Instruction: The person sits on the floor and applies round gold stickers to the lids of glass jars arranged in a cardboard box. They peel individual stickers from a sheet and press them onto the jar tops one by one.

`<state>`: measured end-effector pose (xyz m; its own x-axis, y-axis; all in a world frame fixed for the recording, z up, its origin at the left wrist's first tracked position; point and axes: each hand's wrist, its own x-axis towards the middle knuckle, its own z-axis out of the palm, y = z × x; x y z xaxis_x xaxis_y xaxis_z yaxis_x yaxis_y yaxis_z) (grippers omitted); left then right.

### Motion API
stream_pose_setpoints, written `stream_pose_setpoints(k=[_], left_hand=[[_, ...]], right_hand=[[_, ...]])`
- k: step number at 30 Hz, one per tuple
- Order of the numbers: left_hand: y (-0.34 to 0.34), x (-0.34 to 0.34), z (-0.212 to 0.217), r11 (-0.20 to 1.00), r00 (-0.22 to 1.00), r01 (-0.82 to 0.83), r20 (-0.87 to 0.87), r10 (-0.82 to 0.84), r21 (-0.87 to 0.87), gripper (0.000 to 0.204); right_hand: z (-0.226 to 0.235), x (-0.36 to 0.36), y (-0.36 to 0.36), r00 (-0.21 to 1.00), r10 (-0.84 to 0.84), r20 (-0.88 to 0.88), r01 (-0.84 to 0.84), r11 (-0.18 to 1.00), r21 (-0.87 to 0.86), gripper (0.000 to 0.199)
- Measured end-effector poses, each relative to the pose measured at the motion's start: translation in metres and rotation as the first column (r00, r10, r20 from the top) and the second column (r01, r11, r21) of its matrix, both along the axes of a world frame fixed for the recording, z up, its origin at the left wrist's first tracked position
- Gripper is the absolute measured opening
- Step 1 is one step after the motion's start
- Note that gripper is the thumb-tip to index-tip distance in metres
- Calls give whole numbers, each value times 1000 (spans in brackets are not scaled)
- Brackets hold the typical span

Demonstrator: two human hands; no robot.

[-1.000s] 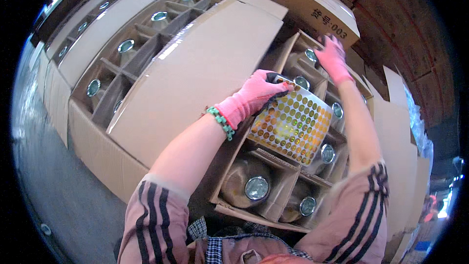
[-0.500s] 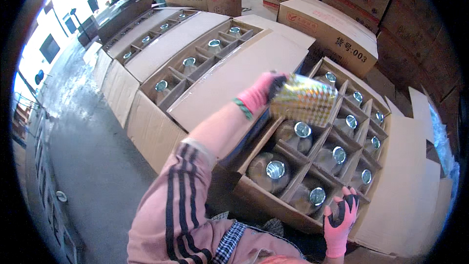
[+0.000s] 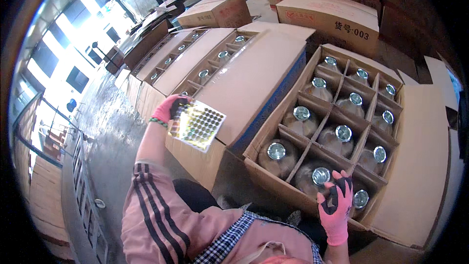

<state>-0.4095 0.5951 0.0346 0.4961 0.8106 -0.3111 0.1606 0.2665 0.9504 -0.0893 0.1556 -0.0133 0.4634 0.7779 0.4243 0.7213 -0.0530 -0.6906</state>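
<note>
On the concrete floor [image 3: 105, 132] stand rows of brown cardboard boxes, and the nearest open box [image 3: 273, 178], at the floor's near edge, is split by cardboard dividers into cells, each holding a glass bottle with a round silver cap. Beside it a long box with a closed flap [image 3: 254, 73] shows more capped bottles along its far side, and further rows run toward the bright doorway at the floor's far left corner. Sealed boxes stacked behind [image 3: 327, 17] carry red printing and a line of dark characters on their brown fronts. Held out over the floor beside the long box's near corner, the sticker sheet [image 3: 198, 125] is a shiny square covered in rows of small round gold-green dots. The left hand [image 3: 168, 109], in a pink glove, is clamped on its far edge; held by one edge only, the sheet could sag, slip and fall to the wet-looking floor. The right hand [image 3: 336, 204], fingers spread, rests on a bottle cap [image 3: 321, 176] in the near row, gripping nothing; a careless push might knock bottles together.
</note>
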Motion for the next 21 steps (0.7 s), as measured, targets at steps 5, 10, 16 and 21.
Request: stream_pose_setpoints(k=[5,10,16,21], left_hand=[[-49,-7,77,968,970,119,184,-161,220,20],[-148,46,106,893,953,294,-172,-249,339,23],[-204,129,55,757,759,649,-7,-651,-75,21],[-202,160,-11,562,565,783,-74,-822,-266,21]], right_hand=[[-5,16,-18,998,32,-47,-32,999,20,30],[-3,26,-23,994,39,-105,-25,991,129,27],[-5,23,-27,997,13,-79,2,982,188,24],[10,6,-15,999,3,46,-11,987,162,18]])
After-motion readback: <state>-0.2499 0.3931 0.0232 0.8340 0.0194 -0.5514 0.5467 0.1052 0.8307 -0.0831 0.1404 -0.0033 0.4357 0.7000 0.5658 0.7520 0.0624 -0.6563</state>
